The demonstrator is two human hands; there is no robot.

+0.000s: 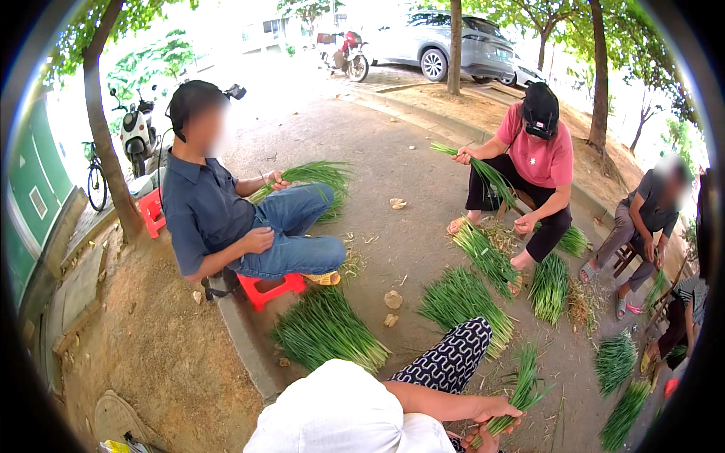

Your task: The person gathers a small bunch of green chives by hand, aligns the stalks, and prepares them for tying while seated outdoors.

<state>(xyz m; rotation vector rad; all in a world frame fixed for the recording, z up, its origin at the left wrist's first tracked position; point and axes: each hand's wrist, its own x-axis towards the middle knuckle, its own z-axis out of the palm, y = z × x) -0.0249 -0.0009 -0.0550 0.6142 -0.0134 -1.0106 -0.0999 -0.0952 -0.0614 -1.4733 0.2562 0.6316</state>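
My left hand (498, 408) closes around a small bunch of green chives (525, 391) at the lower edge, right of centre. Below it, my right hand (485, 436) is curled at the pale lower ends of that bunch, partly cut off by the frame. The leaf tips fan out toward the upper right. My left arm comes out of white clothing (332, 408), and my knee in black-and-white patterned trousers (453, 351) rises beside it. Beyond the knee lies a big pile of chives (464, 302); another pile (328, 328) spreads to its left.
At left, a person in dark blue (204, 204) on a red stool (268, 291) holds chives. Across, a person in pink (540, 147) handles some too. More people sit at far right near further bundles (615, 362). A kerb (249, 347) edges bare soil; scooters and cars stand behind.
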